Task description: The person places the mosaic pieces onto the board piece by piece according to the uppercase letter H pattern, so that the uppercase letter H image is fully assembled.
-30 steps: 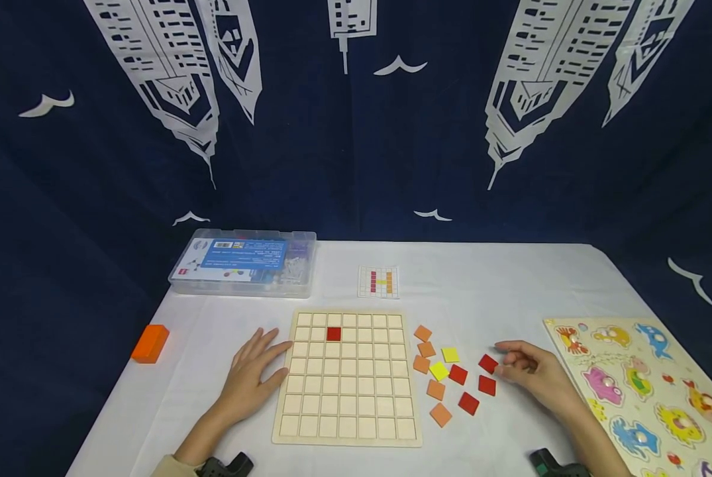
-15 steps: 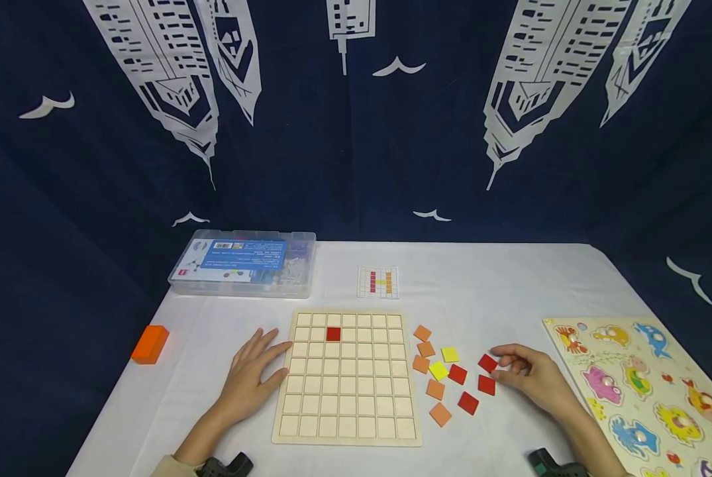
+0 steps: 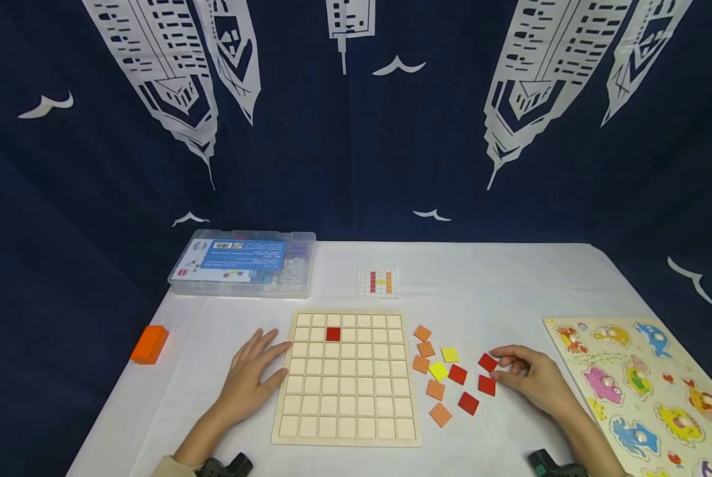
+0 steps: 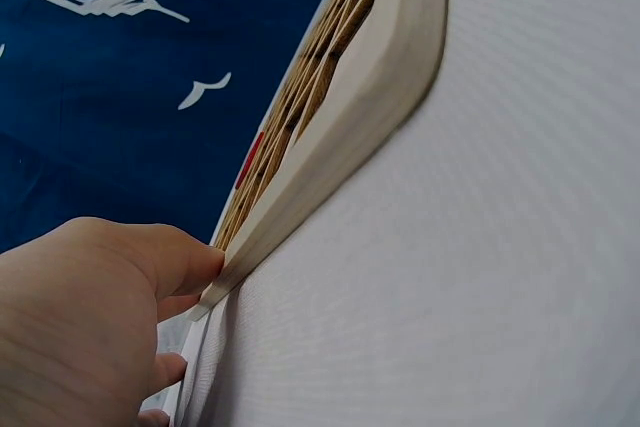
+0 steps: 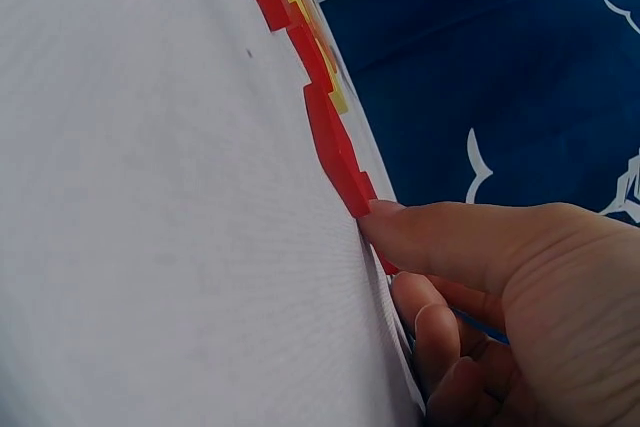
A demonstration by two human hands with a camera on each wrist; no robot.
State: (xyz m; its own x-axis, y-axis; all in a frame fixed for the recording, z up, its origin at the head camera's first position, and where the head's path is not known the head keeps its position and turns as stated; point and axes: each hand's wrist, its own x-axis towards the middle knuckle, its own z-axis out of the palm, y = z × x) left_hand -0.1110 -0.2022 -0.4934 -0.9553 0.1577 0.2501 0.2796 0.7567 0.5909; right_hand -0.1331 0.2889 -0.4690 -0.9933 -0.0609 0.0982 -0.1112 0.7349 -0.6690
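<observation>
My left hand (image 3: 250, 374) rests on the cloth, its index finger and thumb touching the left edge of the wooden grid board (image 3: 278, 424). In the left wrist view the thumb (image 4: 190, 259) lies against the board's rim. One red tile (image 3: 333, 334) sits in a cell of the second row from the top. My right hand (image 3: 534, 377) has thumb and index finger at two edges of a loose red square tile (image 3: 487, 362), pinching it on the table. The thumb (image 5: 430, 232) also meets the corner of a neighbouring red tile (image 5: 335, 152); the index fingertip is hidden there.
Several orange tiles (image 3: 436, 389), two yellow tiles (image 3: 450, 355) and more red tiles (image 3: 468, 403) lie right of the board. A pattern card (image 3: 377, 283) and a clear plastic case (image 3: 242, 264) stand behind. An orange block (image 3: 150, 344) is left, an animal puzzle (image 3: 648, 384) right.
My right hand has shifted slightly left, bringing its thumb and index finger onto the red tile, and then stays there. The left hand and the board have not moved.
</observation>
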